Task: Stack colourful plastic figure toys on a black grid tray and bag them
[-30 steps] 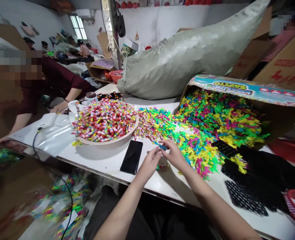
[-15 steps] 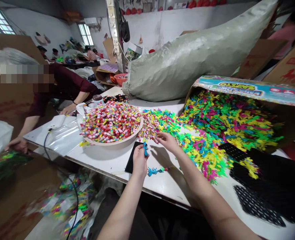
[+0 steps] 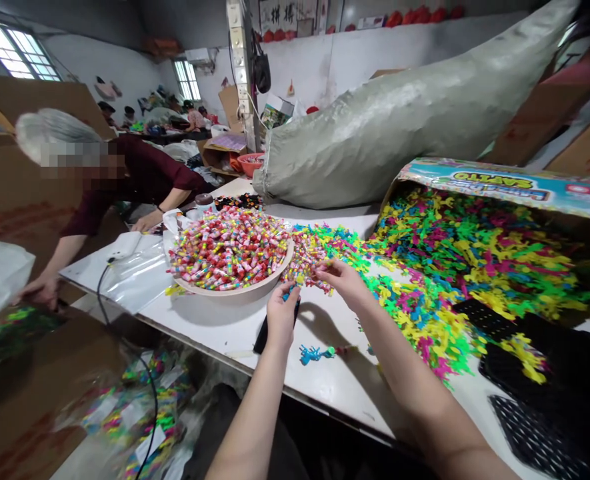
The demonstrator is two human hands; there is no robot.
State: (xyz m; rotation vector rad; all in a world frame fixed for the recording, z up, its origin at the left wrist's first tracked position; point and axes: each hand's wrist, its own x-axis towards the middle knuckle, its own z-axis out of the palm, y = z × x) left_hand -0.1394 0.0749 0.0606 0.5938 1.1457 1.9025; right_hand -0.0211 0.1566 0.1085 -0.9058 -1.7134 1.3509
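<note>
My left hand pinches a small blue figure with a yellow tip, just right of a round bowl heaped with pink-and-red candy-like pieces. To its right, my right hand has its fingers pinched together by the loose pink pieces; what they hold is too small to make out. Under my left hand lies a black flat object. A blue figure with a green end rests on the white table.
Colourful figures spill across the table from an open carton. A big grey-green sack lies behind. Black perforated trays sit at right. Across the table's left end, a person in dark red bends over bags.
The view has shifted, so the scene sits further right and slightly lower. My left hand has tilted the blue figure and come closer to my right hand.
</note>
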